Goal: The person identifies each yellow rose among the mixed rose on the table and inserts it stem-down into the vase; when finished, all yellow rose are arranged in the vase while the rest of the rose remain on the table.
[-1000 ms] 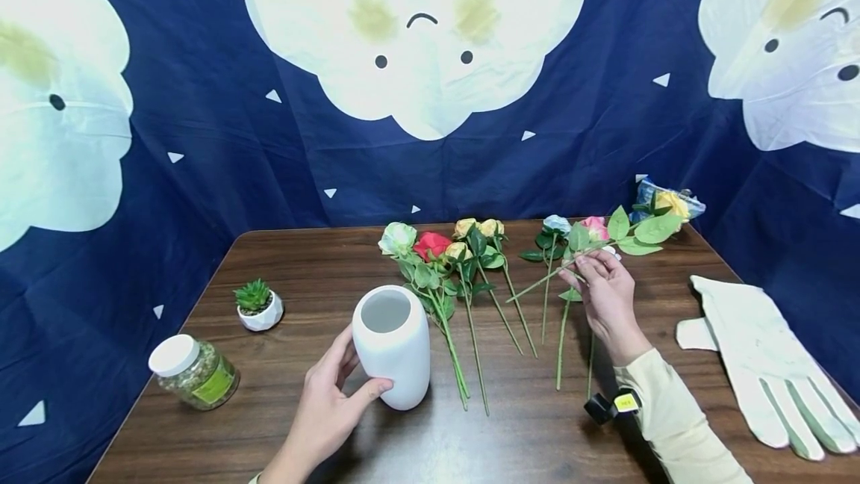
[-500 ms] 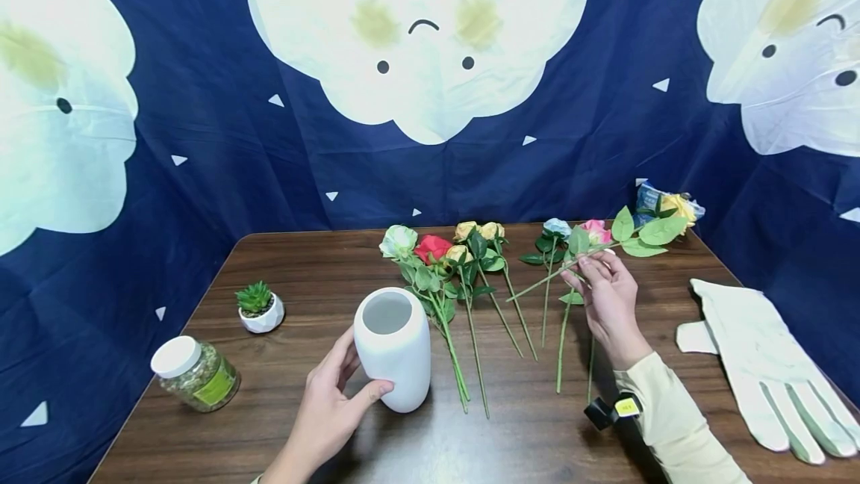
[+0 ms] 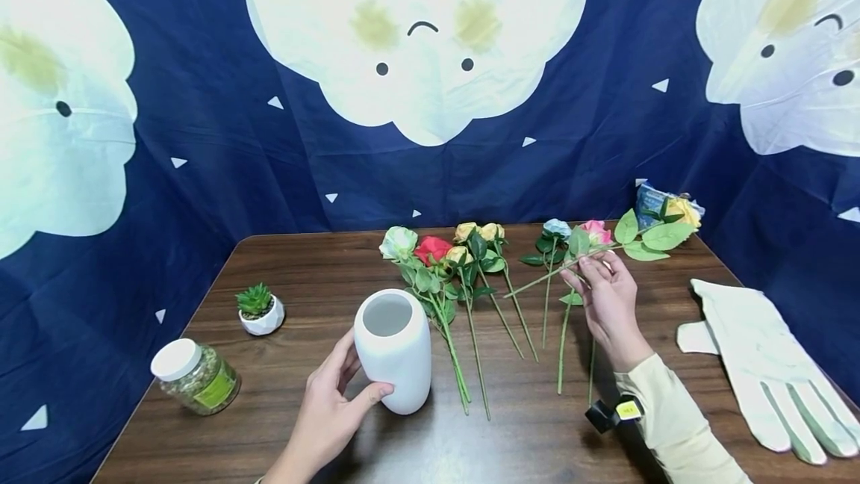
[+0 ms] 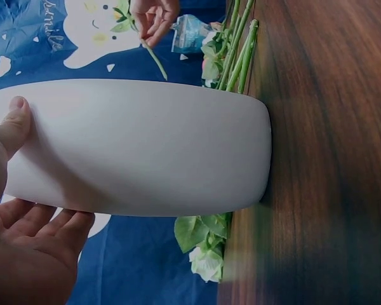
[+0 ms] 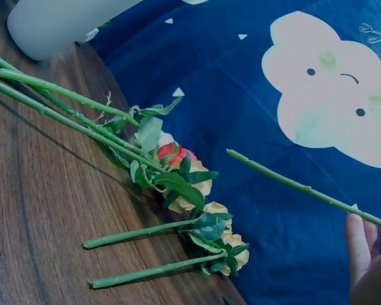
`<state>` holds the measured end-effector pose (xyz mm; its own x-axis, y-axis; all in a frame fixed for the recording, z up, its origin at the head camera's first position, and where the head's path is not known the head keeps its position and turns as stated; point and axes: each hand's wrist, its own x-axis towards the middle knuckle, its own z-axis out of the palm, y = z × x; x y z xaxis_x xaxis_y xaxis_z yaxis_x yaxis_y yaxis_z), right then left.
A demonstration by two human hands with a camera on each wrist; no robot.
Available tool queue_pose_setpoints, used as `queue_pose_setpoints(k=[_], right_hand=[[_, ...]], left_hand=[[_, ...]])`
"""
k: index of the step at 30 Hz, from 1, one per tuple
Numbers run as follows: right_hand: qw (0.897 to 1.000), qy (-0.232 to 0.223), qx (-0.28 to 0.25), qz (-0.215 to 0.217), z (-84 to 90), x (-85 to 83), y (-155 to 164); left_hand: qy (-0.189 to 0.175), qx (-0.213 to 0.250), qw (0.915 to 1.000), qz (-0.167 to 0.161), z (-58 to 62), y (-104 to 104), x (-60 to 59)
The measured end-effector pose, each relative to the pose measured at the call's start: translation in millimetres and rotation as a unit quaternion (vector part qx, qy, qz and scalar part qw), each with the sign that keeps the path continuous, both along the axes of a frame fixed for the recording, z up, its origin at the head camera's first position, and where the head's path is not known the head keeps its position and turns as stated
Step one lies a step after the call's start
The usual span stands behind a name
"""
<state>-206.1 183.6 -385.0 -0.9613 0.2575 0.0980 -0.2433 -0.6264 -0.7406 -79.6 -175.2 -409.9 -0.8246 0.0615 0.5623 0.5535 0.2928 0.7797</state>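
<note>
- From the head view, the left hand (image 3: 332, 409) curls round the lower side of a white vase (image 3: 393, 349) that stands upright on the wooden table (image 3: 302, 275), thumb on the near face and fingers behind.
- The left wrist view adds what the head view hides: the thumb tip (image 4: 16, 124) lies flat on the vase's smooth wall (image 4: 140, 146) and the other fingers (image 4: 47, 232) cup it from the opposite side (the picture is turned sideways, so the table runs up the right edge).
- The right hand (image 3: 608, 301) pinches the stem of a yellow rose (image 3: 681, 211) between thumb and fingertips, lifted off the table, its bloom out to the right and its cut end slanting down to the left.
- The right wrist view shows that stem (image 5: 298, 186) in the air against the backdrop, with only a fingertip (image 5: 359, 244) at the frame's corner; the grip itself is out of its sight.
- Between vase and right hand lie more roses (image 3: 443, 256) on the table, blooms towards the far edge; a pink one (image 3: 596, 231) lies just beyond the right hand.
- At the left stand a small potted succulent (image 3: 258, 307) and a jar with a white lid (image 3: 193, 376); a white glove (image 3: 766, 364) lies flat at the right.
- Behind hangs a dark blue cloth (image 3: 201, 133) printed with white cloud faces.
</note>
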Motion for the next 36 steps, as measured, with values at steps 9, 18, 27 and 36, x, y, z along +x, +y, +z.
queue_pose_setpoints(k=[9, 18, 27, 36], right_hand=[[1.000, -0.002, -0.013, -0.014, 1.3, 0.1, -0.7], [0.999, 0.018, -0.036, -0.008, 6.4, 2.8, -2.6], [0.998, 0.033, -0.050, 0.006, 15.6, 9.6, -7.8], [0.997, 0.055, -0.057, 0.013, 21.8, 16.6, -14.2]], left_hand=[[-0.008, -0.007, 0.9999, 0.006, -0.9, -0.7, -1.3], [-0.001, -0.006, 1.0000, -0.001, 0.7, -0.1, -2.9], [0.004, -0.005, 1.0000, -0.004, 2.0, -0.2, -2.9], [0.009, -0.004, 0.9999, -0.005, 0.3, -0.6, -2.7]])
